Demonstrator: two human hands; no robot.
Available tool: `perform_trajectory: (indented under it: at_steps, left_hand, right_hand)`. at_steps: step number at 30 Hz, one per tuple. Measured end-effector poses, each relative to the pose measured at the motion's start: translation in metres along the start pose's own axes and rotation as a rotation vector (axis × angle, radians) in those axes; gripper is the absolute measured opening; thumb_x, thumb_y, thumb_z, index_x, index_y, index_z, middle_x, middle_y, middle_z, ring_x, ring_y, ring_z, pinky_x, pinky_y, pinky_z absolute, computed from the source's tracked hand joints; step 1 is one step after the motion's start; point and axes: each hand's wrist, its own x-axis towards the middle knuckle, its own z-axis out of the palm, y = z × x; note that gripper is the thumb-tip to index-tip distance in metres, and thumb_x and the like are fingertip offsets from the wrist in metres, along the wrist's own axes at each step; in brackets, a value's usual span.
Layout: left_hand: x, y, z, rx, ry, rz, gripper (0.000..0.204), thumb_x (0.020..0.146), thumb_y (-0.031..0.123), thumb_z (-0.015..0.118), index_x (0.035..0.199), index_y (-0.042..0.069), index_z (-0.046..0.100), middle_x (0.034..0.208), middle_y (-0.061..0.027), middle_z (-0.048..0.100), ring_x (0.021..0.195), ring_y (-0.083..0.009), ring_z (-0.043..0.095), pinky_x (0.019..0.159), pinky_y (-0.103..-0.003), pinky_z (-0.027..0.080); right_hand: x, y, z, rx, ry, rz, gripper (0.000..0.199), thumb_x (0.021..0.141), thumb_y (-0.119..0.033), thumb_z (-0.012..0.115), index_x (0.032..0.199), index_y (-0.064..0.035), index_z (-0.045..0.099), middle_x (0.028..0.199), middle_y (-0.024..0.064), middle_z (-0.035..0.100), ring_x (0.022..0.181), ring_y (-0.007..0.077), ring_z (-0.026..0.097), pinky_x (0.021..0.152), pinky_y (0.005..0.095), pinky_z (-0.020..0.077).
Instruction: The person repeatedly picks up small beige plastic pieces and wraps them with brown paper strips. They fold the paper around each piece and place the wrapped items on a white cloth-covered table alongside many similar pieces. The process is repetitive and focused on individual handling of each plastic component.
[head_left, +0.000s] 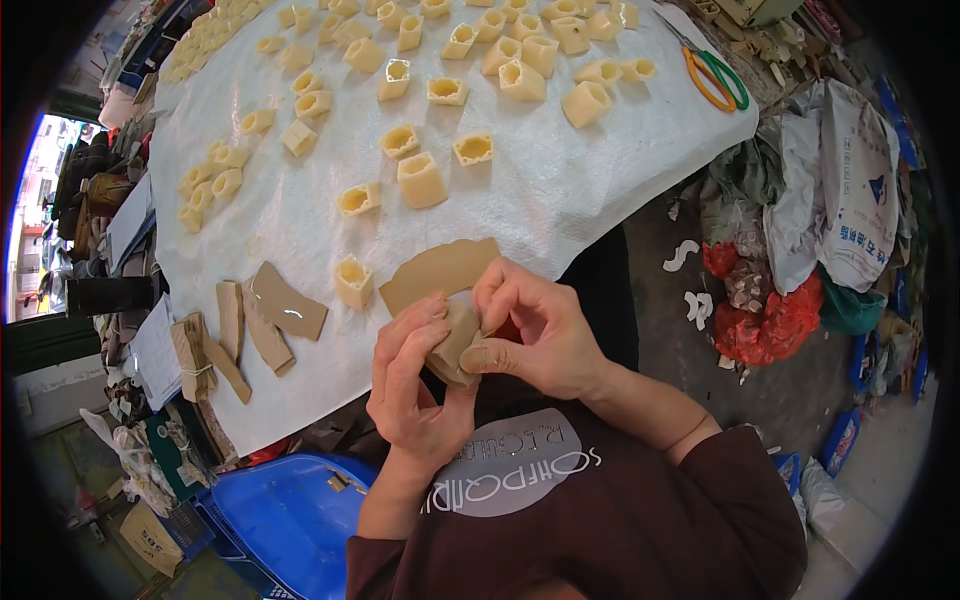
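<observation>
Above the table's near edge, my left hand has its fingers wrapped round a tan-covered block. My right hand pinches at the right side of the same block, thumb pressed on its tan covering; the fingertips partly hide the edge there. Just beyond lies a curved flat tan piece on the white table cover. A hollow cream-yellow block, resembling a shoe heel, stands left of that piece. Farther left are loose tan strips and a tied tan bundle.
Many more hollow yellow blocks spread across the white table cover toward the far side. Scissors with orange and green handles lie at the far right edge. A blue plastic bin sits below left; red bags lie right.
</observation>
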Motion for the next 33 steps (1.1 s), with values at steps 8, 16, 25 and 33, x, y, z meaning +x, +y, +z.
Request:
perform_trajectory:
  at_steps: [8, 16, 25, 33]
  left_hand:
    - [-0.006, -0.005, 0.001, -0.173, -0.017, -0.049, 0.044, 0.074, 0.001, 0.070, 0.110, -0.001, 0.046, 0.116, -0.0188, 0.048, 0.111, -0.0338, 0.051, 0.093, -0.041, 0.043]
    - [-0.009, -0.001, 0.002, -0.225, -0.001, -0.144, 0.045, 0.075, 0.006, 0.071, 0.112, -0.001, 0.045, 0.115, -0.0178, 0.048, 0.111, -0.0329, 0.051, 0.093, -0.039, 0.043]
    - [-0.009, -0.002, 0.005, -0.196, -0.004, -0.160, 0.042, 0.072, -0.002, 0.070, 0.108, -0.002, 0.049, 0.110, -0.0184, 0.051, 0.107, -0.0322, 0.054, 0.087, -0.038, 0.048]
    - [-0.007, -0.002, -0.003, -0.058, -0.109, -0.113, 0.043, 0.074, 0.001, 0.070, 0.111, -0.002, 0.048, 0.114, -0.0171, 0.048, 0.111, -0.0318, 0.051, 0.090, -0.039, 0.046]
  right_hand:
    - [-0.003, -0.012, -0.009, -0.121, -0.090, 0.051, 0.014, 0.084, -0.006, 0.060, 0.082, -0.0013, 0.047, 0.089, 0.0060, 0.044, 0.076, 0.0089, 0.044, 0.063, 0.0201, 0.0410]
    - [-0.005, -0.011, 0.000, -0.079, 0.011, 0.070, 0.013, 0.077, -0.006, 0.064, 0.081, -0.0067, 0.051, 0.086, 0.0067, 0.050, 0.081, 0.0212, 0.049, 0.078, 0.0310, 0.0350]
    - [-0.001, -0.012, -0.007, -0.408, -0.044, -0.139, 0.015, 0.072, -0.005, 0.067, 0.078, -0.0080, 0.054, 0.083, 0.0042, 0.048, 0.082, 0.0203, 0.048, 0.077, 0.0318, 0.0333]
    - [-0.006, -0.003, 0.006, -0.185, 0.073, -0.028, 0.014, 0.076, 0.002, 0.063, 0.079, -0.0028, 0.050, 0.082, 0.0056, 0.045, 0.075, 0.0128, 0.044, 0.064, 0.0235, 0.0379]
